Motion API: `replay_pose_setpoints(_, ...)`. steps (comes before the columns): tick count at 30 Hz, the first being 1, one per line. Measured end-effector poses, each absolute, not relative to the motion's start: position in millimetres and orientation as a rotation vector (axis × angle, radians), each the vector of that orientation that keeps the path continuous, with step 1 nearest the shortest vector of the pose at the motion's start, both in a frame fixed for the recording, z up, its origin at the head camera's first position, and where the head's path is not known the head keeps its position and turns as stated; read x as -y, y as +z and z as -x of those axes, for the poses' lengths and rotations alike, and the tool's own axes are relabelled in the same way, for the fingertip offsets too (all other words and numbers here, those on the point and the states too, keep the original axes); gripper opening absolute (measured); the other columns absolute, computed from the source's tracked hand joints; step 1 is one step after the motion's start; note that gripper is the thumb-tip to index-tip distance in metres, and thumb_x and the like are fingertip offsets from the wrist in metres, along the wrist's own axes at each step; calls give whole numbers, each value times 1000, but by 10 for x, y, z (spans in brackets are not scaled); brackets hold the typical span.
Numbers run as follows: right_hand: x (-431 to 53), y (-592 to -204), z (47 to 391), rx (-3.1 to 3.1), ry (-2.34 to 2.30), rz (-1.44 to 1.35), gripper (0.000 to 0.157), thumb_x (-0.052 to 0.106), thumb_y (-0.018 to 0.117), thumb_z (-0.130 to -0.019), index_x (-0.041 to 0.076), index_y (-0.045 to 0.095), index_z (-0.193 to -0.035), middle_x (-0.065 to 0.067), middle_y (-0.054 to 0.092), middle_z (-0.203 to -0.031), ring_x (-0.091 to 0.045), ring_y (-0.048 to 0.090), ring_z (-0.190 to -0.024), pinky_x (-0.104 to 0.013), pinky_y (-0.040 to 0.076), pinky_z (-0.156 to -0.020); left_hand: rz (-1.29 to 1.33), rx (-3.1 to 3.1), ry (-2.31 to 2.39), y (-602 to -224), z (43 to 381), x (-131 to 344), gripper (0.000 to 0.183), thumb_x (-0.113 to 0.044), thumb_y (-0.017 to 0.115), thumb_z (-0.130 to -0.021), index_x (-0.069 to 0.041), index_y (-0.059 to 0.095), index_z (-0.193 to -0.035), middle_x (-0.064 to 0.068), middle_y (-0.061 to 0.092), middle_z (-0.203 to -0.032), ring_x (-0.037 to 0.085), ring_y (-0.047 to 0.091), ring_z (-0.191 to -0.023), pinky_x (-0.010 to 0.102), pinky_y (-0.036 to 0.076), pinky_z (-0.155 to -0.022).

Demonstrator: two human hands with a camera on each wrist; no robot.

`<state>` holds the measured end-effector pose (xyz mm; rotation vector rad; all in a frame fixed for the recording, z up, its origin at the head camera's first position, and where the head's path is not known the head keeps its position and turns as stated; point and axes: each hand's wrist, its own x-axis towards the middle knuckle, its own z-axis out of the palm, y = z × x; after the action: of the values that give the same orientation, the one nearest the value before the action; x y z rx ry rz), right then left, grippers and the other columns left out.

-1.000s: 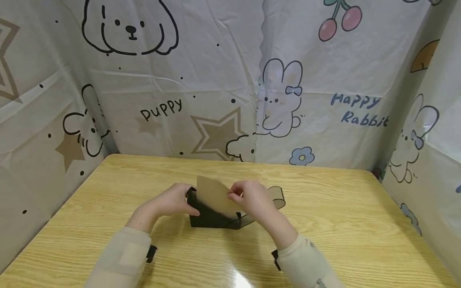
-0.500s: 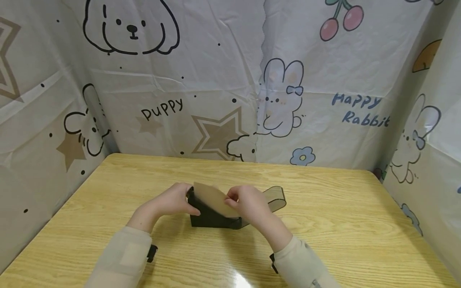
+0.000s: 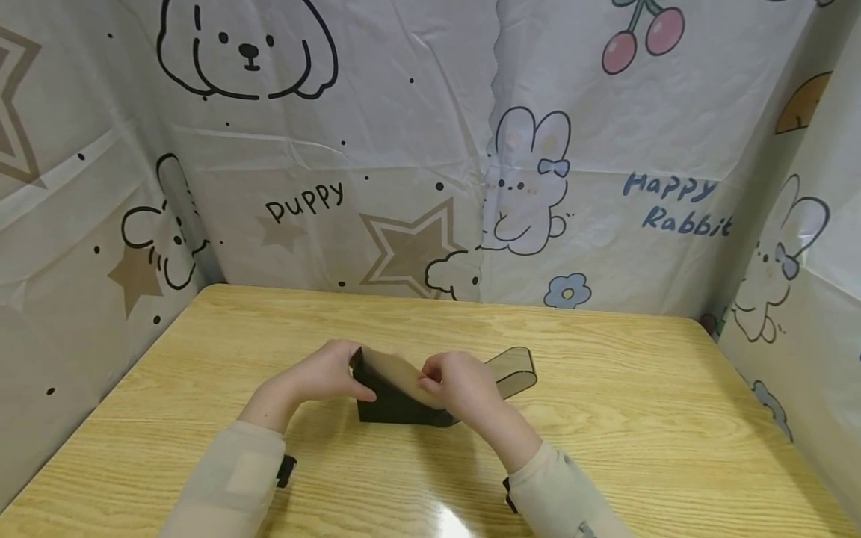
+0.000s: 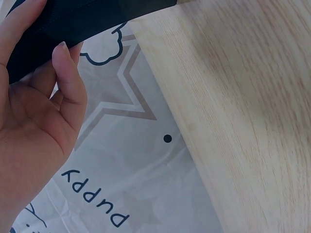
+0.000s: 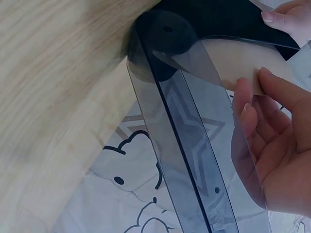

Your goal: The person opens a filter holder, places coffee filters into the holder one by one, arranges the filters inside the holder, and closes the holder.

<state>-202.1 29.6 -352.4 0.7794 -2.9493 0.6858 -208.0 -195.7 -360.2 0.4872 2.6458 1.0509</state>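
A black box with a sloping open top stands mid-table, its clear smoky lid swung back to the right. My left hand grips the box's left end between thumb and fingers; the left wrist view shows the fingers behind the black wall. A tan paper piece sits mostly inside the box, its upper edge just above the rim. My right hand pinches the paper's right edge between thumb and fingertips. In the right wrist view the lid hangs hinged from the box, in front of part of that hand.
The wood-grain table surrounds the box. Printed cloth with cartoon animals rises behind the table's back edge and along both sides. A black strap shows at my left sleeve.
The tan paper has sunk lower into the box, and my right hand has moved down and slightly left with it. My left hand keeps its grip on the box.
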Motion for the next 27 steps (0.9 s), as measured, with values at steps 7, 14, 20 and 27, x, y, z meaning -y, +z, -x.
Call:
replay_pose_setpoints(7, -261, -3572, 2007, 2962, 635, -806, 14, 24, 67, -86, 16, 69, -75, 7, 63, -66, -5, 48, -54, -22, 37, -48, -521, -2626, 1070, -3595, 2089, 1964, 31, -13, 79, -73, -9, 65, -101, 1, 65, -95, 13, 56, -81, 31, 47, -74)
replay_pose_setpoints(14, -224, -3609, 1987, 2981, 591, -809, 14, 24, 67, -86, 15, 68, -74, 7, 62, -64, -5, 46, -53, -23, 36, -47, -511, -2627, 1069, -3602, 2086, 1968, 35, -14, 78, -74, -9, 65, -105, 1, 66, -98, 12, 58, -83, 31, 48, -75)
replay_pose_setpoints(20, -214, -3638, 1992, 2964, 555, -822, 14, 23, 68, -85, 15, 69, -74, 6, 63, -65, -6, 47, -53, -24, 36, -46, -505, -2620, 1087, -3597, 2085, 1965, 32, -12, 78, -73, -9, 65, -103, 2, 66, -96, 12, 58, -81, 30, 49, -74)
replay_pose_setpoints(27, -285, -3530, 1988, 2979, 580, -793, 12, 27, 69, -84, 15, 70, -80, 5, 65, -71, -7, 52, -58, -24, 40, -50, -505, -2624, 1073, -3603, 2090, 1965, 32, -14, 79, -73, -11, 65, -102, 0, 66, -97, 12, 58, -85, 32, 49, -77)
